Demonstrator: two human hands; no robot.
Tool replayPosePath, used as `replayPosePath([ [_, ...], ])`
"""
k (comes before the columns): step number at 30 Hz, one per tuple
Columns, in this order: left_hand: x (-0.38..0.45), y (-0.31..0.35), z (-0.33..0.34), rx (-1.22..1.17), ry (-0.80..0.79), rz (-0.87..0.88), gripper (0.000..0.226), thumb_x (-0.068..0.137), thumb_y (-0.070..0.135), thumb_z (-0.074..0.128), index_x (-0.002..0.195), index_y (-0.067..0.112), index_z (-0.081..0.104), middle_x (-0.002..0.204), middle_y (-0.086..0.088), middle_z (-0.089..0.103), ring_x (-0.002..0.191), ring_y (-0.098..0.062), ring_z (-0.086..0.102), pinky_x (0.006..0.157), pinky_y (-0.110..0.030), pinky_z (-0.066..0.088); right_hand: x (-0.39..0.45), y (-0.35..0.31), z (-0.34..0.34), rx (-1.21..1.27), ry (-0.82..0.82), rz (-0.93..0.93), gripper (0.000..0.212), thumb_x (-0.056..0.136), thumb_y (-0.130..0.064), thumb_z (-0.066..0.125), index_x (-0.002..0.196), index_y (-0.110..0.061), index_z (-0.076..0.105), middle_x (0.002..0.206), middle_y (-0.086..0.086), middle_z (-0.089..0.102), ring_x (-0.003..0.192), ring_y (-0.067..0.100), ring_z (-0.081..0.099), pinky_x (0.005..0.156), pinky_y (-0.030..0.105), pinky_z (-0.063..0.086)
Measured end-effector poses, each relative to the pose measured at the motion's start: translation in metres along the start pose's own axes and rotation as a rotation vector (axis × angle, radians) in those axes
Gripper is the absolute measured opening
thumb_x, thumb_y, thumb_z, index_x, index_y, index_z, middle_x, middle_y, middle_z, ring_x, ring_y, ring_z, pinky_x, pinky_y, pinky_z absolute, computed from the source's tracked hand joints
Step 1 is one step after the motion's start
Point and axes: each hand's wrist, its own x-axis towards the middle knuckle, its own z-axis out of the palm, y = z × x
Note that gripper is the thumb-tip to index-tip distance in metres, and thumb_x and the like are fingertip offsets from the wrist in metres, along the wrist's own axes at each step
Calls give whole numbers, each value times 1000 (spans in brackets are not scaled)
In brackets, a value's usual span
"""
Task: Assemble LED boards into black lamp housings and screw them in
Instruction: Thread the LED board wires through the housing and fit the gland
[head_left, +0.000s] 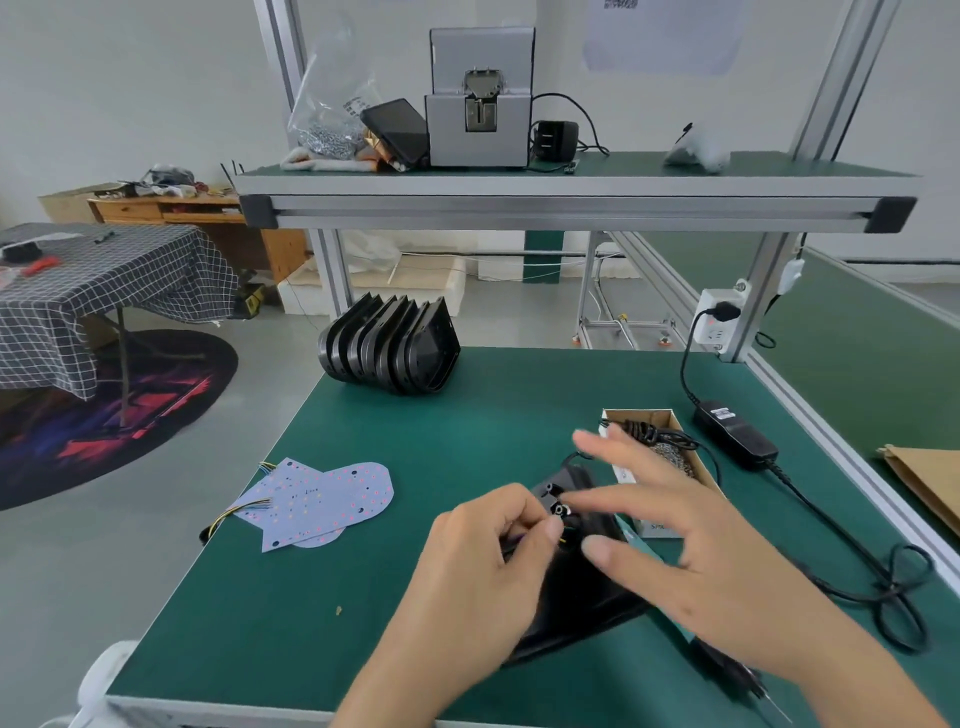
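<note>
Two bare forearms; left hand (478, 561) and right hand (691, 545) ungloved, ringless.

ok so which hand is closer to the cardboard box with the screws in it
Right. The right hand reaches out with its fingertips just beside the cardboard box at its near-left edge. The left hand sits farther left, holding the black lamp housing.

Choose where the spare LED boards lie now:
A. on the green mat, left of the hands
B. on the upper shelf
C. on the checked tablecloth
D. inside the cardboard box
A: the LED boards lie flat on the green mat, left of both hands.
</note>
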Motion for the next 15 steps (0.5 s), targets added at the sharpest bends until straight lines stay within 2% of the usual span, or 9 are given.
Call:
replayPosePath([
  [2, 0, 3, 3, 36, -8, 28, 21, 102, 31, 61, 81, 28, 60, 59, 12, 54, 54, -9, 41, 53, -21, 34, 6, -8, 2, -20, -42, 55, 19, 96, -49, 69, 112, -58, 73, 155, -45, 32, 150, -19, 10, 124, 34, 18],
  [4, 0, 3, 5, 56, -12, 39, 18, 102, 31, 60, 84, 27, 60, 61, 11, 55, 56, -11, 43, 55, -27, 40, 9, -11, 1, 4, -34, 109, 17, 95, -37, 74, 102, -52, 78, 153, -43, 36, 147, -23, 9, 126, 30, 15],
  [5, -1, 3, 6, 74, -7, 44, 18, 102, 31, 60, 84, 27, 60, 62, 11, 55, 56, -11, 43, 55, -28, 41, 9, -11, 1, 0, -38, 127, 14, 94, -37, 76, 99, -50, 79, 155, -42, 34, 147, -24, 6, 127, 30, 10],
  [7, -3, 3, 6, 120, 9, 63, 20, 102, 31, 60, 83, 27, 56, 60, 11, 52, 57, -13, 41, 53, -24, 34, 8, -10, 1, -36, -73, 137, 11, 92, -45, 75, 100, -53, 78, 157, -44, 24, 145, -26, -4, 121, 20, -17],
  [8, -4, 2, 5, 137, 21, 77, 22, 102, 31, 60, 82, 27, 55, 60, 10, 51, 57, -15, 41, 53, -23, 31, 8, -11, 1, -63, -99, 148, 12, 91, -50, 74, 101, -57, 76, 157, -45, 20, 143, -28, -9, 106, 7, -28],
  [9, -4, 1, 5, 147, 30, 90, 23, 102, 32, 60, 81, 29, 54, 60, 9, 51, 57, -15, 40, 54, -23, 31, 8, -11, 1, -88, -118, 162, 14, 90, -53, 73, 102, -61, 74, 158, -45, 17, 141, -30, -11, 94, -1, -30],
  [10, -4, 0, 4, 150, 36, 97, 23, 102, 33, 59, 80, 30, 53, 60, 7, 51, 56, -15, 40, 54, -23, 32, 8, -11, 2, -104, -126, 173, 16, 90, -54, 73, 103, -63, 73, 160, -43, 16, 141, -30, -12, 90, -4, -28],
  [15, -5, 0, 5, 86, 83, 109, 27, 104, 31, 59, 78, 30, 53, 55, 8, 43, 52, -12, 35, 52, -20, 32, 6, -13, 0, -51, -79, 150, 18, 88, -49, 78, 97, -63, 72, 161, -40, 21, 144, -27, -6, 111, 5, -17],
])
